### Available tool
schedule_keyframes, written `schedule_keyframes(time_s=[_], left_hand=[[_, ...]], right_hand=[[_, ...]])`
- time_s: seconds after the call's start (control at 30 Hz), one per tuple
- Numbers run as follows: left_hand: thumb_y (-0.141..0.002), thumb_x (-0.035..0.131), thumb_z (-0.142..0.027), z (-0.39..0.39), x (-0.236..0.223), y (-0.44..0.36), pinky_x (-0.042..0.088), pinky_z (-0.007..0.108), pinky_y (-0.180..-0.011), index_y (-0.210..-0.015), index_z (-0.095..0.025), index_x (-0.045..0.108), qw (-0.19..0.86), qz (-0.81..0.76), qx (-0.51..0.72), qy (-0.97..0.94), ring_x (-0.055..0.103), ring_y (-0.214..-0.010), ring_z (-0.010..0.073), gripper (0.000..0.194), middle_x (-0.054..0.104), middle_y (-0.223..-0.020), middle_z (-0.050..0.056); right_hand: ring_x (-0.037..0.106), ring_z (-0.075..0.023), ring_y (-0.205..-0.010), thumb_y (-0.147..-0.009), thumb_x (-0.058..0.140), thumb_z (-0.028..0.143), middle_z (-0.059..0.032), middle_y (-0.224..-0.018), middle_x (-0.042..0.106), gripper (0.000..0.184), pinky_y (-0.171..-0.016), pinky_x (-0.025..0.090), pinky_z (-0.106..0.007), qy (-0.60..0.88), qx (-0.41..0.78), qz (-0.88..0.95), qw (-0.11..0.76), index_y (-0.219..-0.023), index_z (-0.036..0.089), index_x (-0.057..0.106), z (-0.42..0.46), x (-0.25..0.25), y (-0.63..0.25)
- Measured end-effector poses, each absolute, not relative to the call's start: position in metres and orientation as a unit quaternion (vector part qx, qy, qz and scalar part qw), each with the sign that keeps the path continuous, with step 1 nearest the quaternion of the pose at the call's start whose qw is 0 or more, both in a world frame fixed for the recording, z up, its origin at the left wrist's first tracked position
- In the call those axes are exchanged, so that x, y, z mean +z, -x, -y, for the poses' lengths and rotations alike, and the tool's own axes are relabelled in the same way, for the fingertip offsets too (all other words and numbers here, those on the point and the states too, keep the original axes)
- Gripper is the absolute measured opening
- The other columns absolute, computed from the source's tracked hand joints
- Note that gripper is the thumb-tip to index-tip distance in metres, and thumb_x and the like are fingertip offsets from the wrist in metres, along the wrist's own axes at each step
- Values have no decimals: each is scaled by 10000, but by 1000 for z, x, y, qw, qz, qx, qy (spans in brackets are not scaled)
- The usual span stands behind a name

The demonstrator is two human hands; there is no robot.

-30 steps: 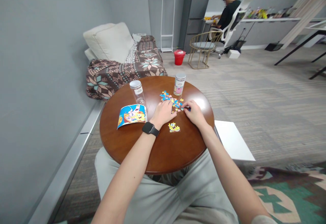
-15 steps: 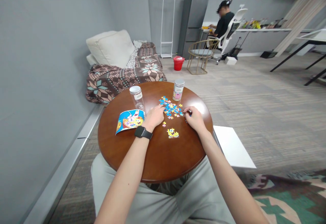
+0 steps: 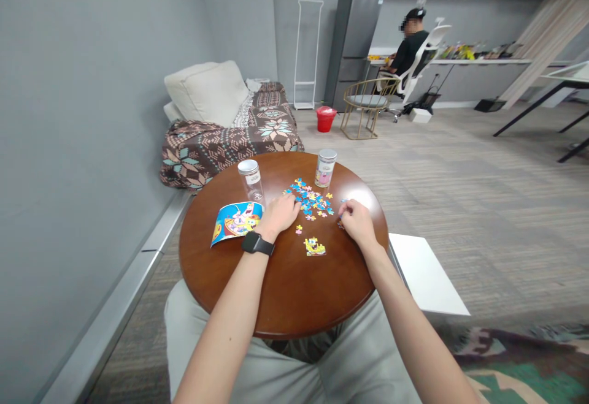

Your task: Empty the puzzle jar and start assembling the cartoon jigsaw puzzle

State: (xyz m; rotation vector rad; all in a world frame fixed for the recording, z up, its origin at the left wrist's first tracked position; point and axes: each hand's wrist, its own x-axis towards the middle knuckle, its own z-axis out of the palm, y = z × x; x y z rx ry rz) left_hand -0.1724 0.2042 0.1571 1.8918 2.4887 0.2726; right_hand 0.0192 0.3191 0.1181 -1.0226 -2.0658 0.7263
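Loose jigsaw puzzle pieces [image 3: 311, 200], mostly blue with some yellow and pink, lie in a heap on the round brown table [image 3: 294, 293]. My left hand [image 3: 278, 215] rests flat at the heap's left edge, its fingers stretched out and touching pieces. Right of the heap, my right hand [image 3: 357, 220] is curled, thumb and fingers pinched on what looks like a small puzzle piece, mostly hidden. A few pieces lie close by it. Nearer to me sits a small joined yellow section [image 3: 315, 247], with a single loose piece [image 3: 299, 230] above its left side.
A curled picture sheet [image 3: 235, 221] lies left of my left hand. Behind it stands a clear jar [image 3: 252, 182] with a silver lid; another lidded jar [image 3: 325, 169] stands behind the heap. Farther off, a person [image 3: 409, 48] sits at a counter.
My right hand has drawn slightly away from the heap, to the right and nearer to me, its fingers more curled. My left hand stays almost in place. The view has tilted up slightly.
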Motion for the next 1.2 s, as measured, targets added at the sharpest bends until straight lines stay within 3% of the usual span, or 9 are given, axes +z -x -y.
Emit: schedule_keyframes(time_s=[0.1, 0.2, 0.3, 0.53, 0.73, 0.97, 1.1, 1.2], left_hand=[[-918, 487, -486, -201, 156, 184, 460, 337, -967, -1195, -175, 596, 65, -755, 120, -641, 607, -1140, 252, 430, 636, -1252, 119], [-789, 670, -490, -198, 153, 197, 402, 341, -1062, -1295, -202, 558, 109, -732, 137, -658, 528, -1270, 266, 593, 553, -1393, 113], [-720, 740, -455, -197, 151, 203, 380, 332, -1092, -1306, -198, 555, 125, -728, 141, -659, 508, -1297, 262, 666, 531, -1420, 108], [-826, 641, -481, -203, 149, 189, 394, 341, -1080, -1249, -155, 564, 86, -748, 141, -643, 493, -1303, 264, 540, 509, -1418, 129], [-876, 591, -470, -204, 149, 180, 432, 333, -1020, -1195, -173, 550, 19, -771, 141, -620, 552, -1211, 250, 437, 550, -1316, 112], [-902, 549, -468, -207, 144, 182, 445, 337, -979, -1150, -182, 543, 6, -768, 139, -625, 577, -1139, 250, 378, 580, -1218, 100], [-927, 507, -450, -209, 140, 182, 446, 353, -980, -1121, -163, 554, 9, -762, 137, -633, 576, -1134, 258, 350, 585, -1213, 112], [-934, 493, -446, -210, 138, 182, 446, 362, -987, -1128, -164, 550, 0, -756, 143, -638, 572, -1142, 258, 347, 577, -1237, 116]], right_hand=[[520, -174, -505, -626, 398, 158, 14, -500, 527, 159, -533, 391, -282, 399, 333, 776, 357, -595, 226, 539, -320, 117, -20], [511, -164, -485, -630, 378, 184, 15, -507, 511, 149, -509, 401, -272, 379, 404, 738, 385, -603, 223, 519, -321, 116, -19], [529, -170, -542, -623, 372, 201, -2, -584, 525, 139, -541, 428, -283, 361, 427, 717, 417, -608, 224, 508, -323, 116, -19], [519, -215, -699, -668, 376, 239, -36, -704, 548, 137, -680, 438, -343, 400, 352, 714, 453, -630, 236, 507, -331, 111, -23], [537, -218, -730, -685, 393, 239, -36, -717, 556, 123, -683, 449, -342, 386, 411, 696, 445, -650, 235, 510, -333, 109, -21], [534, -215, -799, -720, 386, 254, -30, -722, 569, 153, -768, 430, -343, 364, 354, 726, 464, -635, 227, 510, -329, 117, -19], [557, -209, -812, -756, 395, 233, -40, -793, 589, 158, -785, 446, -344, 332, 328, 774, 427, -714, 211, 546, -324, 119, -14], [592, -209, -907, -818, 408, 199, -70, -927, 629, 216, -864, 460, -357, 279, 288, 841, 364, -882, 186, 614, -322, 123, 0]])
